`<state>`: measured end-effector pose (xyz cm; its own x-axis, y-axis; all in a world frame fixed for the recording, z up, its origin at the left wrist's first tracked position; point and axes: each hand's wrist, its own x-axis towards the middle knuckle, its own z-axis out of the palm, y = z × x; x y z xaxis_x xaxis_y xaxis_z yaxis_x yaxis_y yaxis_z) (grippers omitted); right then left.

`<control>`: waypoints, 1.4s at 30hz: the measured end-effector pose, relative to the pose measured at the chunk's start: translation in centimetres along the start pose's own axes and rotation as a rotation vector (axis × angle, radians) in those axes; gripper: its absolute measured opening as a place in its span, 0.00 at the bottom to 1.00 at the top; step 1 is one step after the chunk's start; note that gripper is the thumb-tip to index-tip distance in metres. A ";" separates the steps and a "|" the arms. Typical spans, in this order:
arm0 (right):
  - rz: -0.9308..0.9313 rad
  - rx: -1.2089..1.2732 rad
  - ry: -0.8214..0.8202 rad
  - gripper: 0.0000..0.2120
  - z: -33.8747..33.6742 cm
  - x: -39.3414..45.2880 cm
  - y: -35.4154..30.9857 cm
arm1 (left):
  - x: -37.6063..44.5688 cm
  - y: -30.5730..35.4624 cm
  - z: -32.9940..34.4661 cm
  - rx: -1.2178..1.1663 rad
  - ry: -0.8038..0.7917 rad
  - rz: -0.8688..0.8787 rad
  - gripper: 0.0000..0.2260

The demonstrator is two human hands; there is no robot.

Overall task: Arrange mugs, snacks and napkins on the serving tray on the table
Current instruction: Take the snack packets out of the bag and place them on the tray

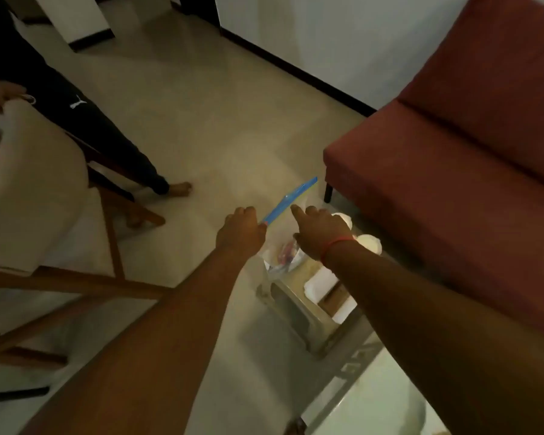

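Left hand (240, 232) curled, pinching the near end of the blue zip strip (291, 200) of a clear zip-top snack bag (281, 251). Right hand (322, 229) curled on the bag's other side, forefinger stretched forward along the strip; grip on the plastic not clear enough to call. Bag hanging between and just below both hands, colourful snacks blurred inside. Two white mugs (369, 243) just right of the right wrist. White napkins (322, 282) under the right forearm, on a glass-topped table (352, 368).
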<state>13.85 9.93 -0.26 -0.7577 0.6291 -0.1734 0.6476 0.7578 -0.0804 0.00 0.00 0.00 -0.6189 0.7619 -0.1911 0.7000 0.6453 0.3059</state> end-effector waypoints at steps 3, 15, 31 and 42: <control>0.010 -0.034 -0.043 0.33 1.2 3.5 -0.7 | 2.6 -0.2 2.0 0.033 -0.032 0.026 0.19; 0.027 0.191 0.054 0.13 4.4 5.6 -1.0 | 4.4 -0.2 4.5 -0.009 0.066 0.075 0.06; 0.262 0.388 0.349 0.06 -7.5 -34.5 11.3 | -22.8 21.0 -3.5 -0.512 0.272 0.375 0.09; 0.664 0.519 0.225 0.14 -7.7 -67.2 16.7 | -50.3 36.3 9.2 -0.491 -0.105 0.790 0.15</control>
<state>74.95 -18.33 17.65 -0.1729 0.9736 -0.1494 0.8746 0.0820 -0.4778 59.80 -14.35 12.12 0.0244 0.9860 0.1647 0.6600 -0.1396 0.7382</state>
